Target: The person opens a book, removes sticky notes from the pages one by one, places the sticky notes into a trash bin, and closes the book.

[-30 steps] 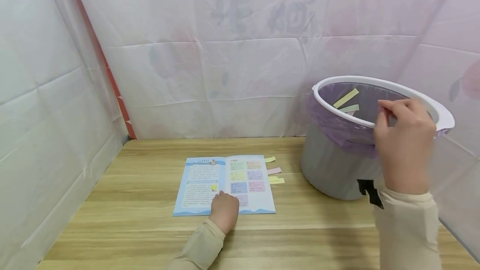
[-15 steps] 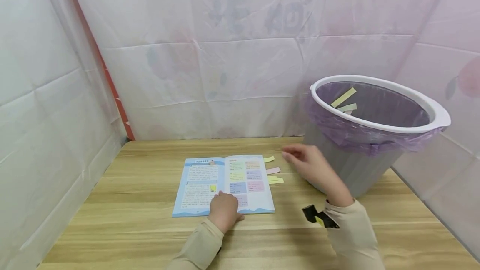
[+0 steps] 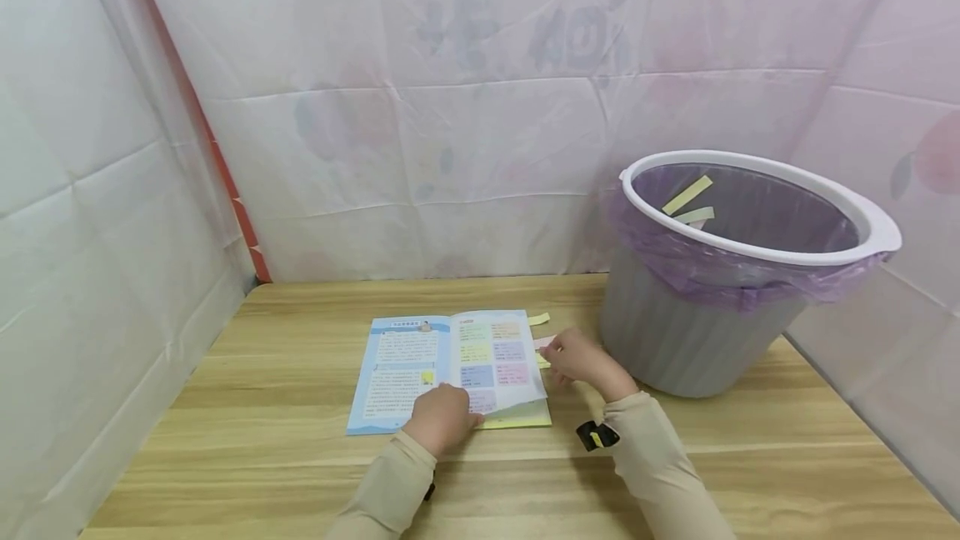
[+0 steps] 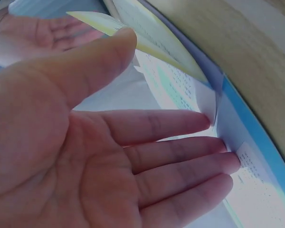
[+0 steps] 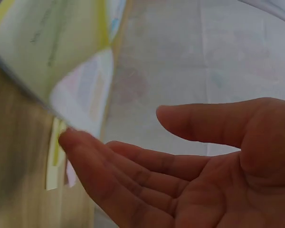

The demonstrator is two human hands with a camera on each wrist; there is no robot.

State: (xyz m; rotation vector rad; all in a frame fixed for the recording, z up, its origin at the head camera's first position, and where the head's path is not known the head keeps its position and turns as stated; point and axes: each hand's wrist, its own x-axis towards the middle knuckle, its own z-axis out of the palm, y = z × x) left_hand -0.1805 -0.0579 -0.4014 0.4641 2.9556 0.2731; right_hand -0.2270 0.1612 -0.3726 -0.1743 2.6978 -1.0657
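An open booklet [image 3: 405,373] lies flat on the table, its right-hand page lifted at the lower corner so that a yellow-edged page shows beneath. My left hand [image 3: 442,417] rests on the lower middle of the booklet. In the left wrist view its fingers are straight against the page, and the thumb touches the raised page [image 4: 152,40]. At the booklet's right edge is my right hand [image 3: 585,362], beside the pink tab [image 3: 545,342] and yellow tabs [image 5: 52,161]. Its thumb stands apart from the fingers, and a fingertip meets the lifted page's edge [image 5: 92,95].
A grey bin [image 3: 675,332] with a white rim [image 3: 750,155] and a purple liner [image 3: 720,273] stands at the right. Paper strips [image 3: 687,195] are inside. Another yellow tab [image 3: 538,319] sticks out near the booklet's top right. Pale cloth [image 3: 450,148] hangs behind the table.
My right hand has moved left and down from above the bin to the booklet's right edge. The right page's lower corner has risen. My left hand stays on the booklet.
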